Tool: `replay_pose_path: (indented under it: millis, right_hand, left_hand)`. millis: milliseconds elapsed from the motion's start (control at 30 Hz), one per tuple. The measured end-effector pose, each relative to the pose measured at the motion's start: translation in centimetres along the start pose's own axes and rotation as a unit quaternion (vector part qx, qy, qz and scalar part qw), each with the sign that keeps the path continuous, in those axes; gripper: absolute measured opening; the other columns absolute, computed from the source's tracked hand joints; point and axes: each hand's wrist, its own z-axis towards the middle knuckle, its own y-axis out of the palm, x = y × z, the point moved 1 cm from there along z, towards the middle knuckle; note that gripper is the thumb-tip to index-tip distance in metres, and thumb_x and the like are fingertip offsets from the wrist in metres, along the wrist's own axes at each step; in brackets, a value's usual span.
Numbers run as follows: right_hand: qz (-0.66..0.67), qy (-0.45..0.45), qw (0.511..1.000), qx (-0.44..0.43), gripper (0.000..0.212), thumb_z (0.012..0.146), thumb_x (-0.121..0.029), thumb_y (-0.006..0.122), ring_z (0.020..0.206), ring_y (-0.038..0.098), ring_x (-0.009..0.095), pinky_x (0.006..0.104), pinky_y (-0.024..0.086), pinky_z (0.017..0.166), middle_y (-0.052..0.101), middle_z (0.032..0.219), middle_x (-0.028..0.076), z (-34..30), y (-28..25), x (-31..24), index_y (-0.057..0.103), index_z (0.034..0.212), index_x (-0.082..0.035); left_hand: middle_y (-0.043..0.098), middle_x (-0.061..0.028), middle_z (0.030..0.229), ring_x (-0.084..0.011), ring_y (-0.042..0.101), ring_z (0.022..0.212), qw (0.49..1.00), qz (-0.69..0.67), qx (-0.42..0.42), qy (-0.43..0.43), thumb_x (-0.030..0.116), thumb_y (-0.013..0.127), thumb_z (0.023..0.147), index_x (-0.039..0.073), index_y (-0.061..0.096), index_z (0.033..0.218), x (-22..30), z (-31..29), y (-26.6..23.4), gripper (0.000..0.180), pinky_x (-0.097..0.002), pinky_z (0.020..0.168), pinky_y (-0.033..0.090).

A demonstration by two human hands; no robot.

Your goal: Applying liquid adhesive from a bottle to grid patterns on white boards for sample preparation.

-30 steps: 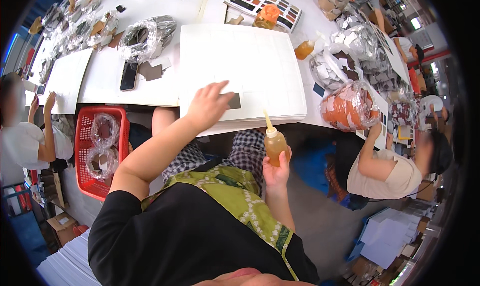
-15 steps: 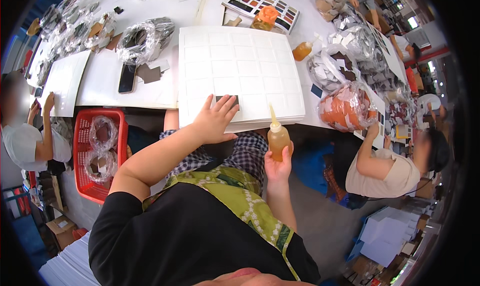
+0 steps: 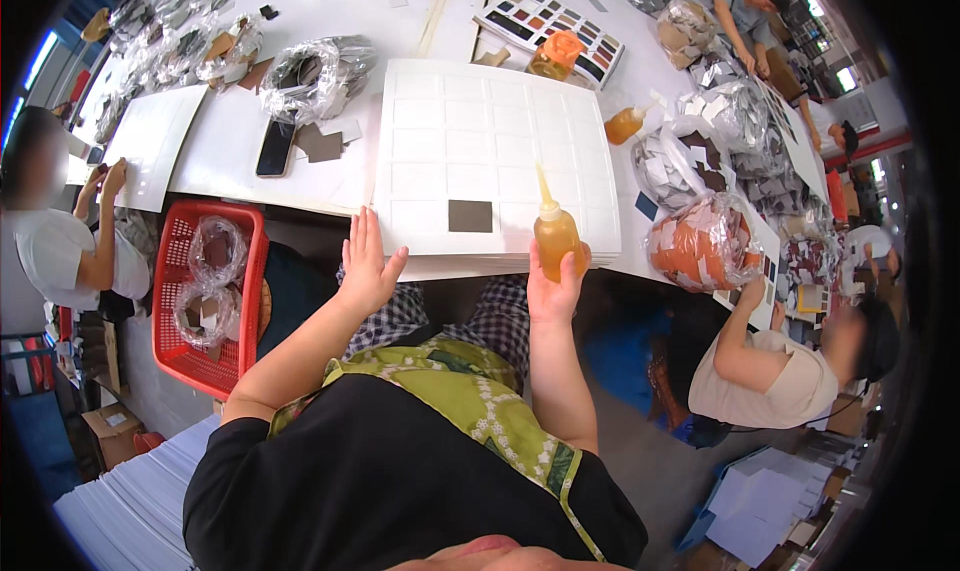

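Note:
A stack of white sheets [image 3: 440, 171], the top one marked with a grid of shallow rectangular recesses, lies at the table's front edge. One dark brown swatch [image 3: 470, 216] rests in the grid's near row. My left hand [image 3: 369, 263] is open beside the stack's near left corner, fingers stretched out and holding nothing. In my right hand [image 3: 556, 289] is an upright squeeze bottle [image 3: 556, 241] of amber liquid, its thin nozzle pointing up over the stack's near right part. My fingers wrap around the bottle's lower body.
Left of the stack lie a phone [image 3: 275, 148], loose brown swatches [image 3: 320, 143] and a plastic-wrapped ring of pieces [image 3: 318, 76]. Behind it are an orange-capped jar [image 3: 556, 56] and a colour sample card [image 3: 520, 21]. Bagged swatches [image 3: 700, 241] crowd the right. A red basket [image 3: 257, 301] stands left; co-workers sit both sides.
My left hand has lifted off the brown swatch and moved left and nearer, off the sheet. The bottle in my right hand stays upright. The view has shifted slightly.

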Motion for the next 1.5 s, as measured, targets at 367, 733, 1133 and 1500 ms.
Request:
replay_pose_path:
  millis: [367, 733, 1133, 1500]
  right_hand:
    - [0.008, -0.026, 0.999, -0.032, 0.04, 0.083, -0.018, 0.068, 0.117, 0.046, 0.027, 0.0486, 0.041, 0.096, 0.049, 0.122, 0.005, -0.4, -0.6, -1.6, 0.043, 0.115, -0.018]
    - [-0.359, -0.164, 0.919, 0.029, 0.053, 0.074, -0.009, 0.074, 0.107, 0.048, 0.023, 0.0352, 0.045, 0.085, 0.044, 0.12, 0.009, -4.5, -9.1, -12.6, 0.039, 0.115, -0.013]
    - [-0.537, -0.267, 0.8, 0.016, 0.048, 0.076, -0.003, 0.071, 0.108, 0.044, 0.023, 0.0331, 0.038, 0.094, 0.041, 0.117, 0.013, -4.2, -10.8, -11.6, 0.039, 0.112, -0.008]
    - [-0.562, -0.285, 0.776, 0.02, 0.046, 0.076, -0.003, 0.071, 0.108, 0.045, 0.025, 0.0346, 0.038, 0.094, 0.041, 0.117, 0.015, -4.1, -10.5, -11.4, 0.039, 0.11, -0.008]
  left_hand:
    - [0.056, -0.0082, 0.11, -0.0118, 0.055, 0.082, 0.773, -0.606, -0.041, -0.184, 0.0, 0.045, 0.091, 0.002, 0.033, 0.132, 4.0, 0.2, -3.3, 0.043, -0.0223, 0.067, 0.041]
    - [0.06, -0.0059, 0.101, -0.0133, 0.06, 0.081, 0.717, -0.611, -0.188, -0.278, 0.011, 0.041, 0.096, 0.01, 0.043, 0.122, 1.8, -3.8, -0.8, 0.026, -0.0252, 0.062, 0.044]
    - [0.066, -0.0061, 0.089, -0.0126, 0.064, 0.068, 0.81, -0.523, -0.126, -0.235, 0.016, 0.041, 0.097, 0.006, 0.051, 0.111, 1.0, -2.6, -0.9, 0.02, -0.0221, 0.053, 0.046]
    - [0.066, -0.0045, 0.089, -0.0115, 0.065, 0.067, 0.816, -0.503, -0.122, -0.255, 0.018, 0.043, 0.097, 0.007, 0.053, 0.109, 1.2, -2.7, -0.8, 0.019, -0.0197, 0.053, 0.046]
